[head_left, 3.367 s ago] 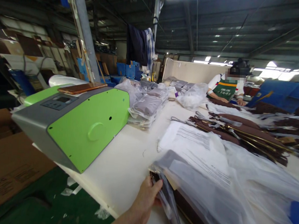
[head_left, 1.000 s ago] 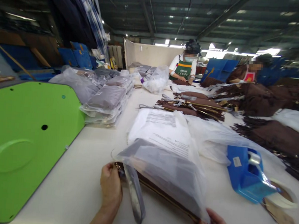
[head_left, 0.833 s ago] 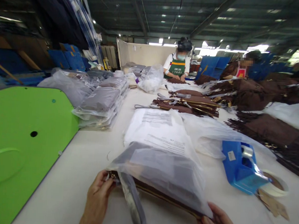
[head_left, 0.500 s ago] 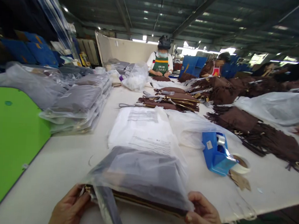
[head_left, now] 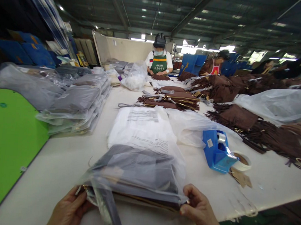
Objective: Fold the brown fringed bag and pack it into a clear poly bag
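A dark zippered bag inside a clear plastic sleeve [head_left: 141, 173] lies at the near side of the table, its zipper edge toward me. My left hand [head_left: 70, 206] pinches the near left corner, by a small metal fitting. At the near right corner, my right hand [head_left: 198, 207] grips the sleeve and bag edge between thumb and fingers. A grey wrapped strap [head_left: 106, 205] hangs from the left part of the bag toward me. Just beyond lies a stack of white printed plastic bags [head_left: 142, 125], partly covered by the sleeve.
A blue tape dispenser [head_left: 218, 152] stands at right, beside a tape roll [head_left: 241, 161] and tags [head_left: 240, 177]. Brown fringed bags [head_left: 242, 118] pile up beyond. Packed grey bags [head_left: 72, 101] are stacked left, near a green panel [head_left: 10, 144]. A co-worker [head_left: 159, 58] is across the table.
My right hand has shifted slightly left with its corner of the bag. The sleeve's near edge has moved a little, and the whole view has turned slightly.
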Motion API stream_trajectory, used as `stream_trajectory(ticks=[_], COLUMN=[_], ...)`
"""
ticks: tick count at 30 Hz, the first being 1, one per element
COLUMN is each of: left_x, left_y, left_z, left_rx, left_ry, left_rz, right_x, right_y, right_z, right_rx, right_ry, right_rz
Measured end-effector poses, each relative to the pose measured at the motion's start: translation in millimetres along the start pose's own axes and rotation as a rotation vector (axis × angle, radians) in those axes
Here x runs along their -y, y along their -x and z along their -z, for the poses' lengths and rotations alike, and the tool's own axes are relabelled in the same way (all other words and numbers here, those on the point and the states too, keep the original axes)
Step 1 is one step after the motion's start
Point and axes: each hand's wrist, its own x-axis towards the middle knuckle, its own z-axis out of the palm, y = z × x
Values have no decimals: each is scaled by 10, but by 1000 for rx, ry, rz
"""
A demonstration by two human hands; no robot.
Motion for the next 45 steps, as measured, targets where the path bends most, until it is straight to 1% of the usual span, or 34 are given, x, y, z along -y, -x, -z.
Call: stream_trajectory(ticks=[6,12,17,20,24,28,33,37,40,45], left_x=[-15,-33,-39,-42,-49,-36,-3,4,-3,-7], left_y=[2,3,7,-9,-14,0,6,11,20,16], left_z=[2,10,8,10,1,14,43,36,20,14], left_rx=[-3,-27,-3,-26,-45,-25,-11,-12,-9,-35], left_ry=[-28,-26,-28,-8,-11,-36,-59,-64,-64,-59], left_rz=[9,16,24,42,37,16,-5,-11,-19,-18], right_x=[72,177,166,163,180,190,197,163,139,172], right_y=[-21,30,31,13,-11,-13,9,9,0,-34], right_z=[-67,-160,-134,-141,-190,-205,-179,-157,-139,-130], right_rx=[41,26,11,13,25,11,-19,-57,-42,34], right_ry=[-22,9,108,184,176,163,101,132,130,200], right_rz=[-85,-70,-47,-24,-33,-50,-137,-109,-96,-86])
